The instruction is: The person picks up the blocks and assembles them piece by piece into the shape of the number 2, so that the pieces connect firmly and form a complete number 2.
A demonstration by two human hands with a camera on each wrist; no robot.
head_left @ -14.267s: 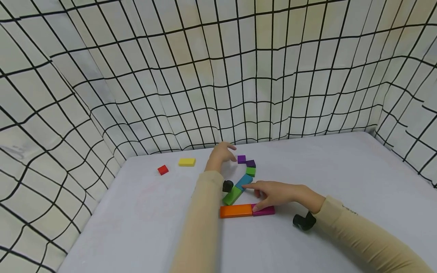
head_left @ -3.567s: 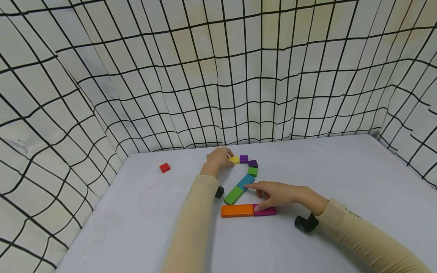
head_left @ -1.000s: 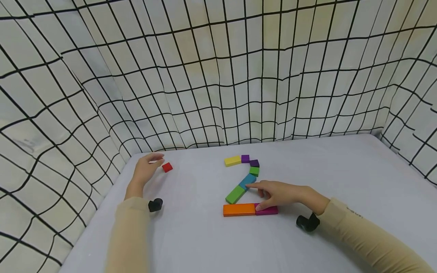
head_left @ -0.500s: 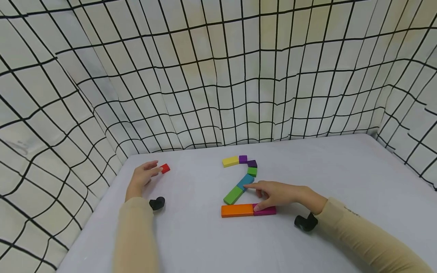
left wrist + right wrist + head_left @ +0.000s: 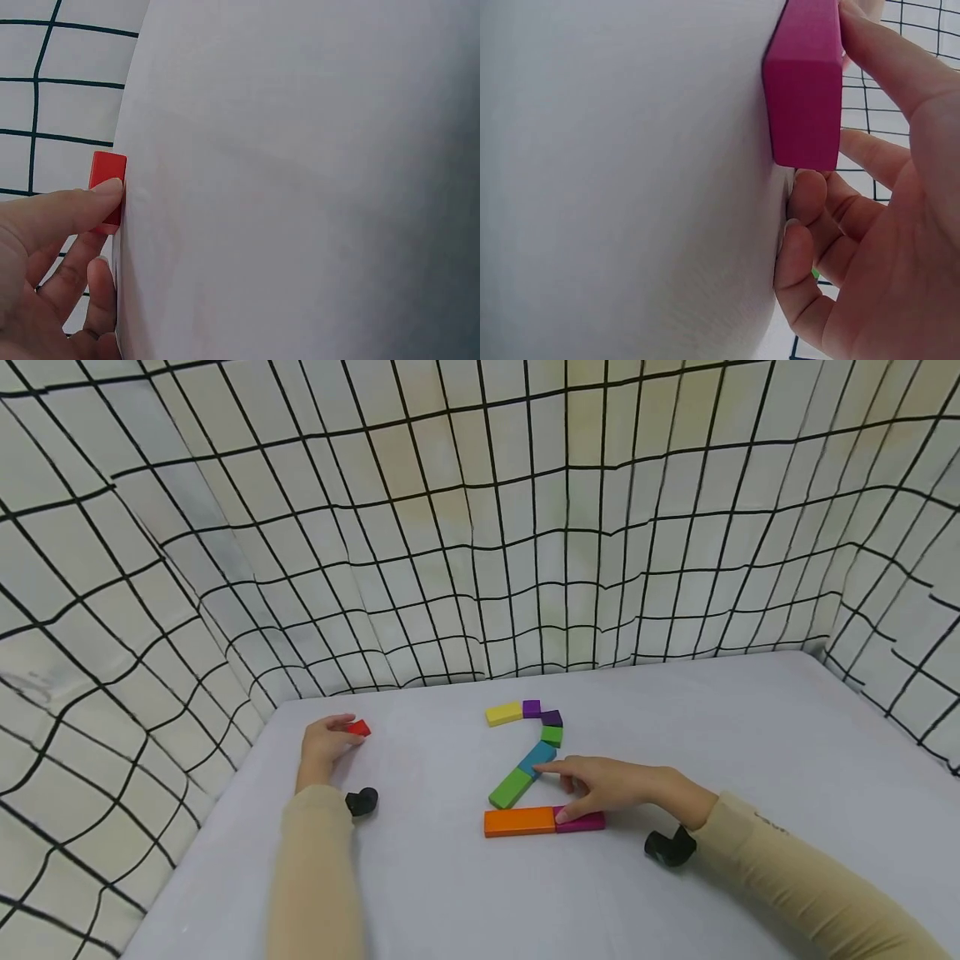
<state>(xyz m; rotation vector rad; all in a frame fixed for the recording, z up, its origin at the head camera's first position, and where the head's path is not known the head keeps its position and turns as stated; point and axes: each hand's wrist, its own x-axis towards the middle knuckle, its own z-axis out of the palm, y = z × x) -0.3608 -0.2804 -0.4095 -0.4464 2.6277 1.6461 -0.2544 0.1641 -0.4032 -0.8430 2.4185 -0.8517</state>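
Note:
At the far left of the table, my left hand (image 5: 324,747) pinches a small red block (image 5: 361,727). In the left wrist view the thumb lies on the near face of the red block (image 5: 109,166), with fingers behind it. My right hand (image 5: 611,783) rests over the row of blocks. Its thumb touches the magenta block (image 5: 587,822), and its index finger reaches the blue block (image 5: 538,757). The other right fingers curl loosely on the table beside the magenta block (image 5: 804,105) in the right wrist view.
An orange block (image 5: 520,822) lies end to end with the magenta one. A long green block (image 5: 510,788), a short green block (image 5: 552,736), dark purple (image 5: 552,718), purple (image 5: 532,708) and yellow (image 5: 504,713) blocks form a curve. Black-grid netting (image 5: 480,602) surrounds the white table (image 5: 420,877).
The yellow block has been moved from the left to the purple block's end. My left hand has since let it go, moved left and gripped the red block. The right hand stays put.

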